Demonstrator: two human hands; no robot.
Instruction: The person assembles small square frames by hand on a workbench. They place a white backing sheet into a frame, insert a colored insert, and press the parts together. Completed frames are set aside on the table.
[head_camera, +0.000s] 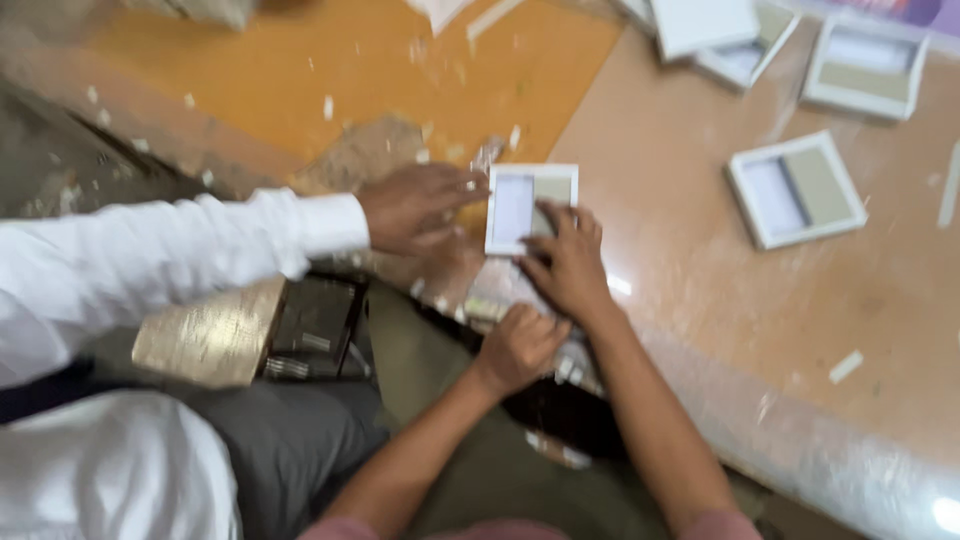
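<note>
my right hand (568, 262) lies flat on the small white frame (531, 208), fingers spread and pressing, which looks meant to pin it at the edge of the brown table (700, 300). my left hand (518, 345) sits just below it, curled shut; on what, i cannot tell. a co-worker's hand (415, 207) in a white sleeve (180, 255) touches the frame's left side. the frame is square, with a pale panel and a grey-green one inside.
</note>
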